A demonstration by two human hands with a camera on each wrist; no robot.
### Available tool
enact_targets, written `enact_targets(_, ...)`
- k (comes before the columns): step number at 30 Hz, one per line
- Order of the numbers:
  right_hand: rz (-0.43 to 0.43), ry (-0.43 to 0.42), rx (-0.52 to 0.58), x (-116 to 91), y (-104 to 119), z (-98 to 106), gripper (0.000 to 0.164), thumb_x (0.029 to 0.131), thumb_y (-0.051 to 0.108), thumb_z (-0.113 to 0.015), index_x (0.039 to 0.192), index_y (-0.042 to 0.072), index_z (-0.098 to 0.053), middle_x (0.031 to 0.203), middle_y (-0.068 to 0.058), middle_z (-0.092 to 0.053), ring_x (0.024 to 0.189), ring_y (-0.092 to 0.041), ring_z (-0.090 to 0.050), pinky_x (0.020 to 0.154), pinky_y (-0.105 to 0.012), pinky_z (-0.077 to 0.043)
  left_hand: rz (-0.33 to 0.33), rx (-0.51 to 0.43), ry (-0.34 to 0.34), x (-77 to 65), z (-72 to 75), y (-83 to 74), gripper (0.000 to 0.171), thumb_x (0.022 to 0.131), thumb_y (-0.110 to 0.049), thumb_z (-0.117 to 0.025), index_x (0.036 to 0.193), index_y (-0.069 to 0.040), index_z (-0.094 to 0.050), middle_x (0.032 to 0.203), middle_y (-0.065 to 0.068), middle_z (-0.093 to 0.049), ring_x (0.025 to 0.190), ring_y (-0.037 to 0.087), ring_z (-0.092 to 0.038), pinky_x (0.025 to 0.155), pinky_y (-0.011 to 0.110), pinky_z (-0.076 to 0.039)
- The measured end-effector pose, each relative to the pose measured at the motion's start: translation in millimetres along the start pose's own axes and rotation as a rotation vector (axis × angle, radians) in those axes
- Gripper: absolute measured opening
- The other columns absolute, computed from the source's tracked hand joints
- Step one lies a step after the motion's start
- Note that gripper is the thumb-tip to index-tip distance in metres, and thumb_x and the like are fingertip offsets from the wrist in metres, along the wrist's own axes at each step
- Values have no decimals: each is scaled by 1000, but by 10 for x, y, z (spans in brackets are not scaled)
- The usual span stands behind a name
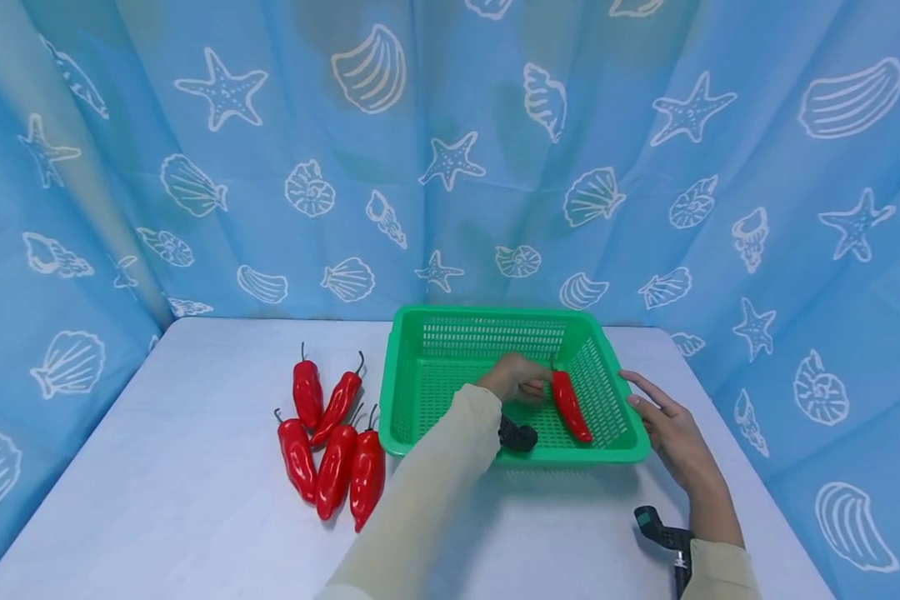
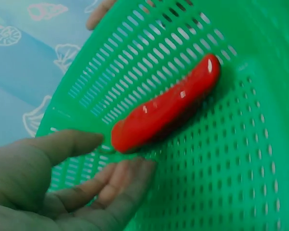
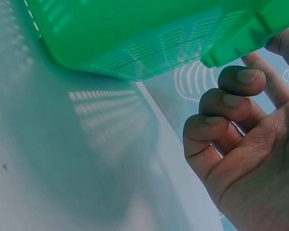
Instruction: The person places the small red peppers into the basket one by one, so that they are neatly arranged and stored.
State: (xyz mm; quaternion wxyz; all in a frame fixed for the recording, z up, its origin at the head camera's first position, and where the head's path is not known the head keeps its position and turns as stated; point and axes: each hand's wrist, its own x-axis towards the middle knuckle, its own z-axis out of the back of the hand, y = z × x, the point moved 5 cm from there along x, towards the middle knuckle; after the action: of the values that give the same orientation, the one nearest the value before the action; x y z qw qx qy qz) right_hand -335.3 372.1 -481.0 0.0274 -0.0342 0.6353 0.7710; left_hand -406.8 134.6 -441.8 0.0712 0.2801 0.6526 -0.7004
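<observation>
The left hand (image 1: pixel 521 379) reaches inside the green basket (image 1: pixel 495 313), thumb and fingers parted beside the stem end of a red pepper (image 1: pixel 570 407), without gripping it — the pepper lies in the basket, between the two hands. The right hand (image 1: pixel 667 429), outside the basket, touches its rim, three fingers loosely bent. Five more red peppers (image 1: pixel 335 471) lie on the bench (image 1: pixel 210 433), left of the left hand.

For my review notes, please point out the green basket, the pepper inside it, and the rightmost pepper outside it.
Green basket (image 1: pixel 570 456): head view, on its front rim.
Pepper inside (image 2: pixel 166 114): left wrist view, middle of its body.
Rightmost pepper outside (image 1: pixel 367 472): head view, middle of its body.
</observation>
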Motion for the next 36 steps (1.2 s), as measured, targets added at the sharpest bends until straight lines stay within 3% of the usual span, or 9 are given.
enact_targets(6, 11, -9, -14, 24, -1, 20, 57, 100, 45, -58, 153, 30, -42, 116, 14, -63, 97, -6, -67, 81, -23, -56, -40, -85, 101, -18, 125, -121, 39, 94, 3, -62, 131, 13, -52, 129, 34, -56, 116, 45, -59, 97, 48, -51)
enact_targets(11, 16, -11, 3, 32, 14, 12, 58, 100, 44, -59, 153, 29, -42, 116, 16, -63, 96, -4, -67, 80, -22, -56, -101, -73, 130, -61, 215, -205, 29, 93, 4, -62, 120, 14, -61, 113, 29, -65, 91, 32, -69, 94, 46, -53)
enact_targets(14, 17, -12, 20, 33, 28, -10, 58, 100, 43, -59, 154, 28, -42, 115, 16, -64, 96, -4, -68, 80, -22, -56, -120, -92, 147, -105, 298, -222, 25, 93, 3, -62, 117, 11, -64, 109, 25, -68, 87, 28, -69, 95, 46, -53)
enact_targets(19, 13, 0, 20, 40, 31, -52, 60, 99, 45, -59, 154, 29, -41, 117, 16, -62, 97, -5, -68, 81, -23, -56, -125, -138, 151, -169, 478, -207, 29, 93, 1, -64, 121, 8, -62, 117, 26, -65, 97, 31, -69, 99, 47, -50)
enact_targets(25, 36, 9, 1, 36, 42, -15, 58, 100, 44, -58, 154, 29, -41, 116, 17, -62, 96, -4, -67, 80, -22, -56, -141, -151, 132, -253, 637, -203, 30, 95, -4, -66, 123, 7, -63, 100, 17, -68, 91, 26, -70, 96, 43, -53)
enact_targets(29, 41, 15, -4, 31, 63, 19, 58, 101, 43, -57, 154, 30, -40, 116, 18, -62, 97, -3, -67, 80, -21, -56, -161, -146, 127, -347, 720, -207, 30, 96, -5, -66, 124, 6, -63, 103, 16, -67, 94, 25, -69, 96, 42, -53)
enact_targets(36, -1, 22, -22, 5, -11, -3, 61, 100, 48, -56, 156, 32, -37, 125, 16, -53, 100, 0, -65, 82, -21, -55, -216, -159, 145, -538, 915, -140, 25, 99, -9, -62, 120, 4, -65, 114, 18, -66, 120, 40, -58, 96, 39, -53)
